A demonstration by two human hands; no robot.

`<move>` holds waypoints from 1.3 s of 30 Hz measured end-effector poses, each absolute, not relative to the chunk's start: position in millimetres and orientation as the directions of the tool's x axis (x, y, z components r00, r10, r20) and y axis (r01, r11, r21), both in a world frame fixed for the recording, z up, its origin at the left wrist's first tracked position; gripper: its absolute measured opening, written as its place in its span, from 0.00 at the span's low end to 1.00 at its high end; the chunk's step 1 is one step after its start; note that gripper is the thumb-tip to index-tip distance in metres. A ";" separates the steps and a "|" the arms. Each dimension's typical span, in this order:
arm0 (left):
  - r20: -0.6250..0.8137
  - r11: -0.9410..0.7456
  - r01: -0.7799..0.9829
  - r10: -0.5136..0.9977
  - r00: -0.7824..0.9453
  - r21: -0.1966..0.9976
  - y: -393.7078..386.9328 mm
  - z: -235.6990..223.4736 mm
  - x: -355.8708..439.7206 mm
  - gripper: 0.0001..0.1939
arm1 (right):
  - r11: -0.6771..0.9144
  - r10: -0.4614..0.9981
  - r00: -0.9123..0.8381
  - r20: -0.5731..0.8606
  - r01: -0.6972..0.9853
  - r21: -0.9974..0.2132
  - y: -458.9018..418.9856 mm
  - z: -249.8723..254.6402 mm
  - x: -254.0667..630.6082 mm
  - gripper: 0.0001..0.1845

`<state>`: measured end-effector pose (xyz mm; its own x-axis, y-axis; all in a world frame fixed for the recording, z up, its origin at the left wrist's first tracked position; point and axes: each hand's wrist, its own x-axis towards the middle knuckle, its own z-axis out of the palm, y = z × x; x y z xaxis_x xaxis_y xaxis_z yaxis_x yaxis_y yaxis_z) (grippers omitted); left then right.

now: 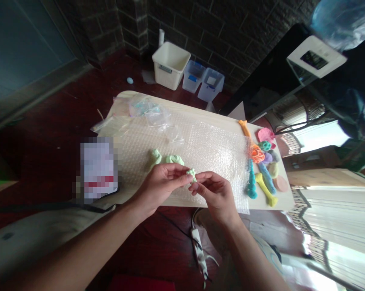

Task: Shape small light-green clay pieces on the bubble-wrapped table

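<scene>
Between my two hands, over the near side of the table, is a small lumpy piece of pale green modelling clay. My left hand pinches it between thumb and fingers. From the other side, the curled fingertips of my right hand press on it too. Just beyond my left hand, two larger pale green clay pieces lie on bubble wrap: an upright-looking curved one and a rounded one. My left hand partly hides both.
Shaped clay pieces in several colours lie at the table's right end, among them a yellow bone shape, a teal strip and an orange tangle. Clear plastic bags cover the far left. Bins and a power strip are on the floor.
</scene>
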<state>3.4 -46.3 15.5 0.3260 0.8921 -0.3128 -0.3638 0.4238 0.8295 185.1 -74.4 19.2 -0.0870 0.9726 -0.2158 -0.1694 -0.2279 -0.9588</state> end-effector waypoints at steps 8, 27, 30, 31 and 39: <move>-0.316 0.435 -0.329 0.879 0.358 0.838 -45.5 17.1 3.2 0.12 | -0.201 0.979 -0.059 -0.196 -0.097 -0.975 -74.1 19.6 188.5 0.07; -0.364 0.465 -0.248 0.858 0.363 0.850 -46.1 16.4 2.9 0.12 | -0.224 0.973 -0.081 -0.215 -0.119 -0.967 -74.5 23.6 189.3 0.08; -0.367 0.464 -0.250 0.862 0.351 0.850 -47.4 14.7 4.2 0.15 | -0.231 0.972 -0.081 -0.222 -0.121 -0.965 -74.8 23.4 189.2 0.09; -0.365 0.464 -0.255 0.862 0.352 0.848 -47.8 14.1 4.5 0.17 | -0.233 0.971 -0.078 -0.225 -0.119 -0.965 -74.8 23.1 189.4 0.09; -0.183 0.193 -0.019 0.951 0.249 0.981 -40.4 15.5 -10.0 0.18 | -0.265 0.963 0.050 -0.264 0.016 -0.964 -67.5 14.7 209.8 0.16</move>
<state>-10.0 -40.4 15.5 0.2492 0.9511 -0.1826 -0.0195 0.1934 0.9809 209.8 -67.5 14.7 0.0499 0.9633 -0.2637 0.0157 -0.2647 -0.9642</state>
